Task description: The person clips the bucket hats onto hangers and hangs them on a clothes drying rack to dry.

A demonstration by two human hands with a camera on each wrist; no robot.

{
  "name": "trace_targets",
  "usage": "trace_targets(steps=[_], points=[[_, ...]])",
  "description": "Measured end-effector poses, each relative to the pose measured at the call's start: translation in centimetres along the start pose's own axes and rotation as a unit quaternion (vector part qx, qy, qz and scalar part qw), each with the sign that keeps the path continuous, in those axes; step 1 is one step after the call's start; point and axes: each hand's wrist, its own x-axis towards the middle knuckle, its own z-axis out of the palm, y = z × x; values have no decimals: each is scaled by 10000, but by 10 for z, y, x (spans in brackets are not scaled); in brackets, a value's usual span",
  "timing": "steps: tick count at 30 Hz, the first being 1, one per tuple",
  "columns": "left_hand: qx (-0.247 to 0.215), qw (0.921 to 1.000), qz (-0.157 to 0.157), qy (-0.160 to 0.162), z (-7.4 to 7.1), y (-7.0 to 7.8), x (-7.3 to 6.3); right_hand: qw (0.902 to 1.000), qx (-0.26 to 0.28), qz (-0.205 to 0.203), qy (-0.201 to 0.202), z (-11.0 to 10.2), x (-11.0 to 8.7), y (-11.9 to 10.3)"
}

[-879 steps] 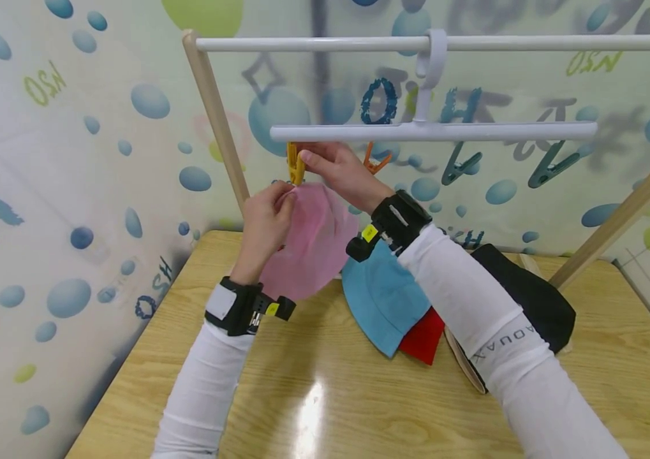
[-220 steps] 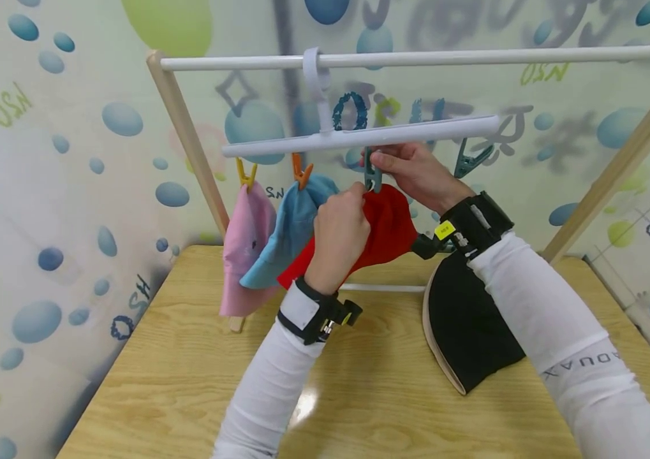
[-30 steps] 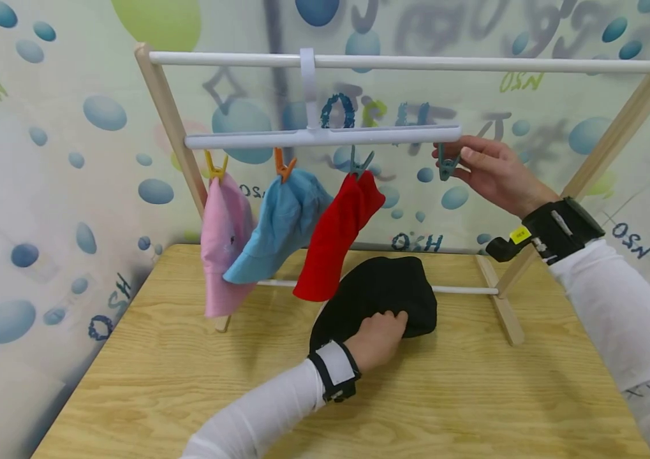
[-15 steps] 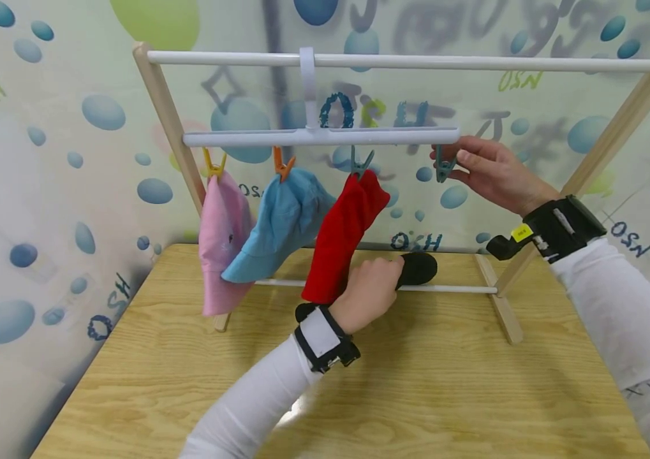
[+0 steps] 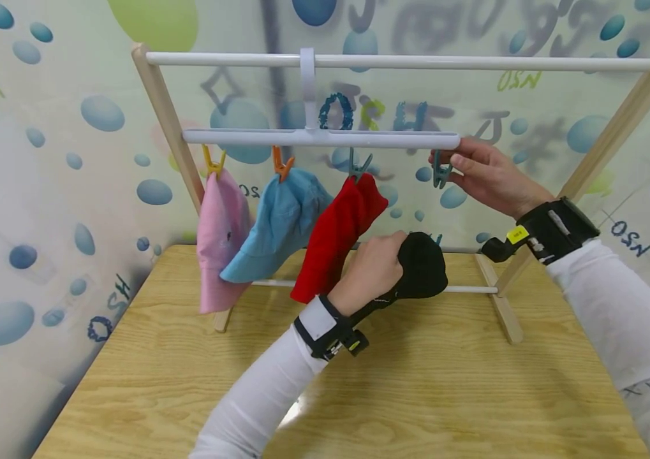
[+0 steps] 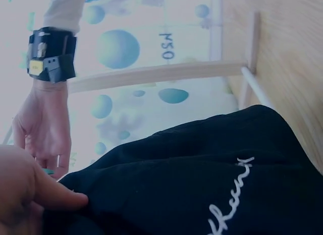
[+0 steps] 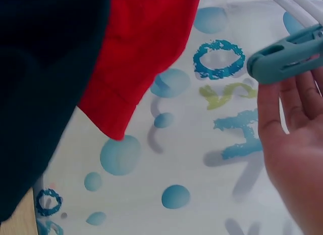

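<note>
My left hand (image 5: 372,273) grips a black hat (image 5: 423,268) and holds it up off the table, below the hanger's right half. White script lettering shows on the hat (image 6: 151,179) in the left wrist view, with my thumb pressing its edge. My right hand (image 5: 491,173) pinches a teal clothespin (image 5: 442,171) at the right end of the white hanger (image 5: 382,139). In the right wrist view that clothespin (image 7: 285,60) lies against my fingers. A pink hat (image 5: 222,236), a light blue bucket hat (image 5: 281,223) and a red hat (image 5: 340,239) hang clipped from the hanger.
Yellow (image 5: 214,162), orange (image 5: 282,164) and teal clips (image 5: 360,166) hold the hanging hats. The hanger hooks over the white rod (image 5: 474,62) of a wooden-legged rack (image 5: 617,134) standing on the wooden table (image 5: 451,382). A patterned backdrop (image 5: 72,191) stands behind.
Three hats, pink, blue and red, have been clipped up since the earliest frame. In the last second my left hand has lifted the black hat off the table; my right hand stays at the clothespin.
</note>
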Motion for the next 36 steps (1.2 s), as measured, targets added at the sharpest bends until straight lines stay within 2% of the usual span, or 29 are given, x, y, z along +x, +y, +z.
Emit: trace_targets(steps=[7, 14, 18, 21, 25, 31, 36], points=[[-253, 9990, 260, 276, -4, 3, 12, 9994, 56, 29, 328, 5, 0, 3], [-644, 9976, 20, 260, -7, 8, 23, 9993, -91, 180, 304, 8, 1, 7], [-691, 9968, 71, 398, -7, 9, 30, 9988, -13, 286, 400, 11, -1, 9], [-888, 9946, 115, 515, -7, 10, 34, 9984, 41, 381, 416, 13, -2, 12], [-1184, 9914, 64, 548, -8, 11, 36, 9987, 2, 375, 350, 16, -1, 15], [-1222, 9901, -56, 687, -9, 13, 35, 9988, -46, 304, 368, 17, -2, 19], [-1436, 9861, 56, 836, -11, 14, 34, 9987, -132, 268, 419, 16, -2, 19]])
